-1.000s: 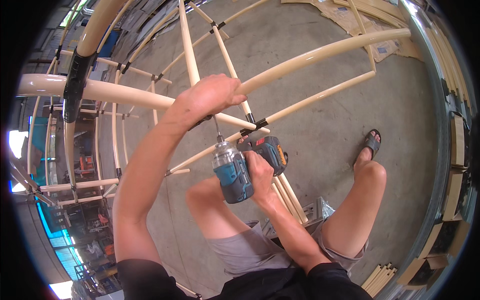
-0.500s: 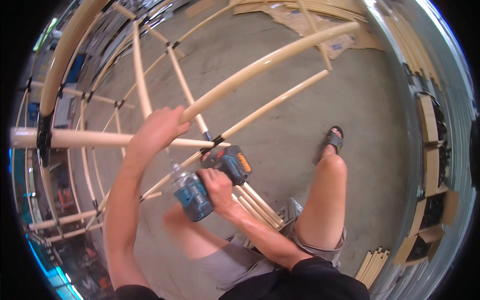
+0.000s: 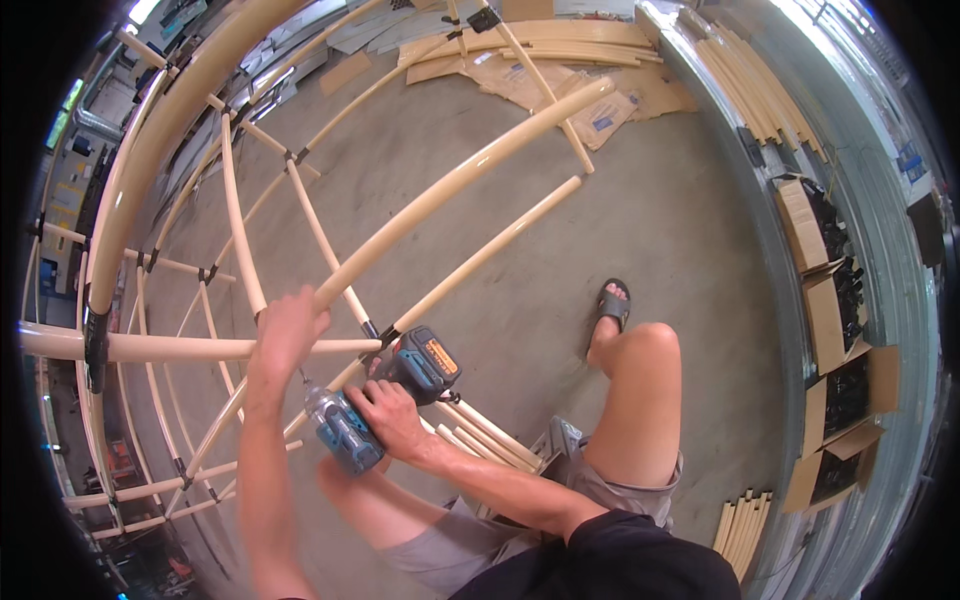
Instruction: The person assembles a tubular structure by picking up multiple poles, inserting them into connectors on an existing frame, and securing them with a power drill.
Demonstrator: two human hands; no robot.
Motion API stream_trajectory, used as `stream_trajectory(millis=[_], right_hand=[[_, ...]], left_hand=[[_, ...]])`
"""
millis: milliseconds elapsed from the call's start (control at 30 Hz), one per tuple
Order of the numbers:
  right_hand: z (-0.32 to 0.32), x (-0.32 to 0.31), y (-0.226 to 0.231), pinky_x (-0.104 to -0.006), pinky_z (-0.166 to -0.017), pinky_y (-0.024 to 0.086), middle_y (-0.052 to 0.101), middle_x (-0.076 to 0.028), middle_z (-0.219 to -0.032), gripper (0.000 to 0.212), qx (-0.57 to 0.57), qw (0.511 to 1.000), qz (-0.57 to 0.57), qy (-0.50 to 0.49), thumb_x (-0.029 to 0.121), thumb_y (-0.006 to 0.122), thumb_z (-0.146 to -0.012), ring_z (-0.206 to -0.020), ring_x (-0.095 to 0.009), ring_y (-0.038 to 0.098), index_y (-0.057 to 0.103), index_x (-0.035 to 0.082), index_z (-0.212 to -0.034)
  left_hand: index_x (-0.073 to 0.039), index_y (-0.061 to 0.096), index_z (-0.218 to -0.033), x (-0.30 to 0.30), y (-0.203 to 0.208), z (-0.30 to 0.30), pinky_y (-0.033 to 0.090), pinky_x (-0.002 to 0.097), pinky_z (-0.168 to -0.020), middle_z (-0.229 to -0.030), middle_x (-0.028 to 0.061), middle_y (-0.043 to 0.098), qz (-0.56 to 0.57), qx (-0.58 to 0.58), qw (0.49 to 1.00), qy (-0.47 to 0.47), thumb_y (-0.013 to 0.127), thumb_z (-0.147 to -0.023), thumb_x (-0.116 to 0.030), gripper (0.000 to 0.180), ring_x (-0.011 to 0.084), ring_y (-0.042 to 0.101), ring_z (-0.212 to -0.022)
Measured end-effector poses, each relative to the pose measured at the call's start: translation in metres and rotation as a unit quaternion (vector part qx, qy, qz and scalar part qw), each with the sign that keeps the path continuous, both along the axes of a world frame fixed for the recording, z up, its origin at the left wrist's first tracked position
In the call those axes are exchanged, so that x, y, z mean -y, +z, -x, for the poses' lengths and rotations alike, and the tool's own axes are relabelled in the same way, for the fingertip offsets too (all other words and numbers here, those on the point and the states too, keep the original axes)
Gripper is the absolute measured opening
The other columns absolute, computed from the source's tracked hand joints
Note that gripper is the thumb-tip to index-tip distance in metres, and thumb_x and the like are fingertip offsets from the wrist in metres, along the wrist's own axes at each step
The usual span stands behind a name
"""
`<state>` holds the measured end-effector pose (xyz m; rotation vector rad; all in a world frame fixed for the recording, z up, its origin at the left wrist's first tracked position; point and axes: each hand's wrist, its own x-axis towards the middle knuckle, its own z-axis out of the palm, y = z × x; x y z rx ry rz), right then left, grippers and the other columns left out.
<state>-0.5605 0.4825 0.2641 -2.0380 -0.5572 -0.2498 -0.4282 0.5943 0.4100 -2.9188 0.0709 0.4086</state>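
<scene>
My left hand (image 3: 288, 338) is wrapped round the place where several cream-coloured tubes meet. One thick tube (image 3: 470, 170) slants up and away to the right from it; another tube (image 3: 180, 348) runs off to the left. The joint itself is hidden behind my fingers. In my right hand (image 3: 392, 420) is a blue and black cordless impact driver (image 3: 347, 435), held by its grip with the battery toward the right. Its bit points up and left, to just below my left hand; whether the tip touches a screw cannot be made out.
Black clamp joints (image 3: 97, 350) link the tubes into a frame on my left. Loose short tubes (image 3: 485, 440) lie by my knees, more tubes (image 3: 742, 535) at lower right. Open cardboard boxes (image 3: 828, 320) of black parts line the right. Flattened cardboard (image 3: 650, 95) lies at the far side.
The view has shifted, so the frame and hands appear further left and lower. My left hand still grips the joint, and the driver stays beneath it in my right hand.
</scene>
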Motion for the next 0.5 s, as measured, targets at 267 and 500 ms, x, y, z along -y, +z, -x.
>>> stream_trajectory(millis=[267, 500], right_hand=[[-0.008, 0.021, 0.023, -0.0399, -0.077, 0.045, 0.055, -0.019, -0.095, 0.045, 0.026, 0.977, 0.174, 0.12, 0.003, 0.051, -0.081, -0.091, -0.031, 0.057, 0.044, -0.006, -0.124], [-0.037, 0.141, -0.035, -0.0427, -0.077, 0.046, 0.059, -0.017, -0.097, 0.046, 0.003, 0.952, 0.168, 0.256, 0.006, 0.061, -0.076, -0.093, -0.034, 0.06, 0.047, 0.006, -0.12]], left_hand=[[-0.006, 0.065, -0.095, 0.002, -0.03, -0.004, 0.053, 0.0486, -0.077, -0.087, 0.0183, 0.069, 0.005, 0.065, 0.995, 0.075, 0.068, -0.083, -0.032, 0.028, 0.0376, 0.068, -0.087], [-0.009, 0.067, -0.095, 0.021, -0.044, 0.014, 0.053, 0.0492, -0.075, -0.087, 0.016, 0.07, -0.008, 0.142, 0.975, 0.169, 0.068, -0.08, -0.025, 0.022, 0.0358, 0.068, -0.088]])
